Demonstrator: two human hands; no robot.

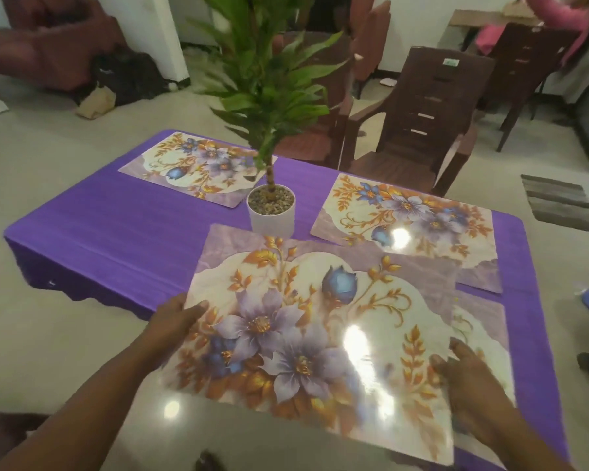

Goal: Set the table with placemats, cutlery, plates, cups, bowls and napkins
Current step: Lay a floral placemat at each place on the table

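I hold the glossy floral rectangular placemat (306, 321) at its side edges, my left hand (177, 321) and right hand (463, 372) each pinching it, above the purple-clothed desk (116, 232). I should lower it flat toward 9 o'clock, clear of the white plant pot (271, 212) at 12.

Bare purple cloth (109, 239) lies open beyond the left hand's fingers (198, 309). Ahead of both hands the potted plant (271, 209) blocks mid-table. Beyond the right hand's fingers (456, 348), a mat (405, 219) lies flat, a chair (422, 124) behind it.
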